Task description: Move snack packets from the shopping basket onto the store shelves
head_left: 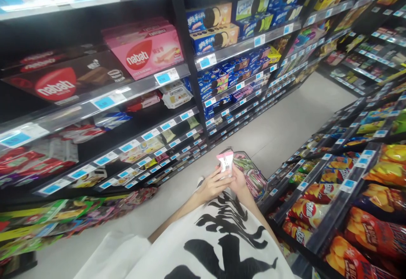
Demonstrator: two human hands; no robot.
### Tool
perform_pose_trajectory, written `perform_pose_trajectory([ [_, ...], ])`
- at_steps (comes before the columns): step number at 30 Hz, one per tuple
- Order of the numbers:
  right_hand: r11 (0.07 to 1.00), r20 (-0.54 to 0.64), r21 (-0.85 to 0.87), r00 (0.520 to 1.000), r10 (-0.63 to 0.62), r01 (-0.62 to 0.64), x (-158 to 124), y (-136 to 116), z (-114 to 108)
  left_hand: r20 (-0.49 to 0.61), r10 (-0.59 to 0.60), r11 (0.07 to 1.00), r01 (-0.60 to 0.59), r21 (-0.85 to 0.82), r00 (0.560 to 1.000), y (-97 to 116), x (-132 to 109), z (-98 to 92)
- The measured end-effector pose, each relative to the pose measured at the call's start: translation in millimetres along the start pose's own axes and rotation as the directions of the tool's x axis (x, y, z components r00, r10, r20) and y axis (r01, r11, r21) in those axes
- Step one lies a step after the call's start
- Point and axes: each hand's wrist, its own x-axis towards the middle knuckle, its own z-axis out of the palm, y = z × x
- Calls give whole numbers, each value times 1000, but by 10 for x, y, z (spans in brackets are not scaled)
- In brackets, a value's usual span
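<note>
Standing in snack aisle. Left hand (212, 187) and right hand (240, 181) both in closed grip on one small pink-and-white packet (226, 161), held upright, low before my chest, above the floor (285, 131); crisp bags (312, 211) to my right

My fingers (222, 181) cover the lower half of the pink-and-white packet (226, 160), and its print is too small for me to read. My shirt (222, 245) hides my right forearm. The chip bags (364, 232) run off the right edge. The figures on the price tags (104, 101) are blurred.
</note>
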Motion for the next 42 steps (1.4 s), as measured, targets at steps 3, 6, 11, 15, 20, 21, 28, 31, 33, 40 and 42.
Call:
perform_pose_trajectory([
  [3,978,118,125,981,153,-168,25,7,-15,31,80,993,-83,82,996,-53,-5,1],
  [6,920,214,261,947,239,-292,57,-7,-21,53,229,943,-235,234,972,-80,23,2],
  [11,837,287,400,918,272,-373,94,-65,8,88,447,759,-429,490,890,-91,78,4],
  [15,861,241,381,935,260,-337,109,-118,56,25,450,726,-382,572,893,-132,53,7],
  [20,886,189,394,965,184,-246,132,-122,58,-21,412,759,-330,562,911,-183,32,-3],
  [21,886,184,402,968,169,-231,139,-116,51,-25,407,765,-326,555,913,-187,41,-5],
  [28,879,94,469,994,52,-90,184,-109,9,-283,281,933,-191,306,917,-112,136,30],
  [31,889,37,450,996,75,-84,206,-123,2,-409,68,996,-35,86,910,-42,180,60],
  [33,882,26,456,992,124,-122,229,-123,-12,-488,-145,988,98,-121,861,-21,223,74],
  [40,916,-120,382,976,182,-124,296,-1,-82,-424,-710,597,161,-786,562,-138,362,62],
  [42,929,-185,350,963,196,-121,301,38,-79,-392,-768,528,154,-835,507,-175,351,57],
])
